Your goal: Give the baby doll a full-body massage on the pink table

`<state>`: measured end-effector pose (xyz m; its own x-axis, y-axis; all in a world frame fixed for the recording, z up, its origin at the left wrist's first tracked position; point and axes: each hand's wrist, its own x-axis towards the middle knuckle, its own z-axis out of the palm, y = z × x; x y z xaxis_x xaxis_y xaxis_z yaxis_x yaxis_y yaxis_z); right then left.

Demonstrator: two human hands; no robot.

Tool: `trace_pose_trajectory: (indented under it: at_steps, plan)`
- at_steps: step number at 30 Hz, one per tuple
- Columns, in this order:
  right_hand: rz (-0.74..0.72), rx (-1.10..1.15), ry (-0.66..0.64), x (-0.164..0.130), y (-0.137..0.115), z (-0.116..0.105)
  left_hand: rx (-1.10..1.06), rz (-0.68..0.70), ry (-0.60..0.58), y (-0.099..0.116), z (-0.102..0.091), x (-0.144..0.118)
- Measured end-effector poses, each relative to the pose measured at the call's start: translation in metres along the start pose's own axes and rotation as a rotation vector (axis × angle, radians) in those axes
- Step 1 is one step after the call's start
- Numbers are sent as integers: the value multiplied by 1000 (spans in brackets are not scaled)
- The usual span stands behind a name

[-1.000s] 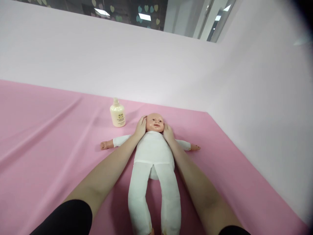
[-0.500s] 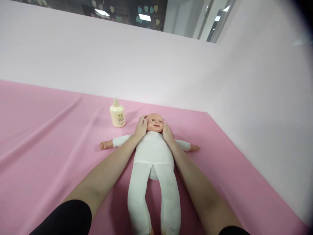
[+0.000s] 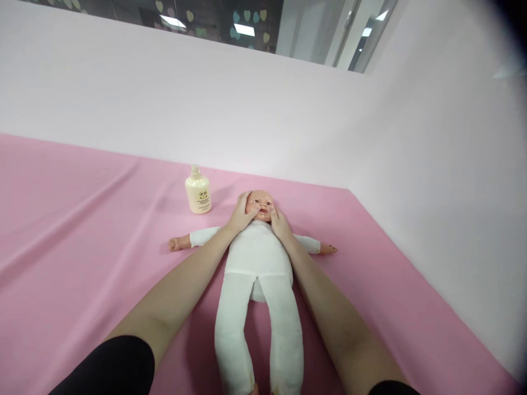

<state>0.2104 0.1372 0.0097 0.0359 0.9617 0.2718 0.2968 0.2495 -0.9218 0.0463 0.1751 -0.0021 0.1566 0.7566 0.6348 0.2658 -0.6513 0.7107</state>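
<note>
A baby doll (image 3: 258, 252) with a white cloth body lies on its back, arms spread and feet toward me. My left hand (image 3: 241, 215) cups one side of its head, with the thumb on the cheek beside the mouth. On the other side, my right hand (image 3: 280, 222) is wrapped along the jaw, and its thumb touches the cheek near the mouth. The fingers of both hands curve round the sides of the head and are partly hidden. Left of my left hand stands a cream-coloured pump bottle (image 3: 198, 192) with a dark printed label, touched by neither hand.
A pink sheet (image 3: 82, 236) with long creases covers the surface under the doll. White walls (image 3: 164, 99) rise behind it and on the right. Above the back wall is a dark glass pane (image 3: 218, 19) with heart shapes and light reflections.
Both thumbs have come inward from the sides of the head onto the doll's cheeks near the mouth. The doll's body and the bottle stay in place.
</note>
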Motion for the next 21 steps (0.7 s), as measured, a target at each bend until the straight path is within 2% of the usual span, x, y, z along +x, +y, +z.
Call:
trace_pose_trajectory:
  at_steps: [4, 8, 15, 21]
  plan:
    - [55, 36, 74, 1, 2, 1, -58, -43, 18, 0, 0, -1]
    - [23, 4, 119, 4, 7, 1, -70, -56, 9, 2, 0, -2]
    - [47, 20, 45, 2, 2, 0, -62, -104, 2, 8, -3, -1]
    - [-31, 24, -6, 1, 1, 0, -121, -152, 92, -3, 2, 1]
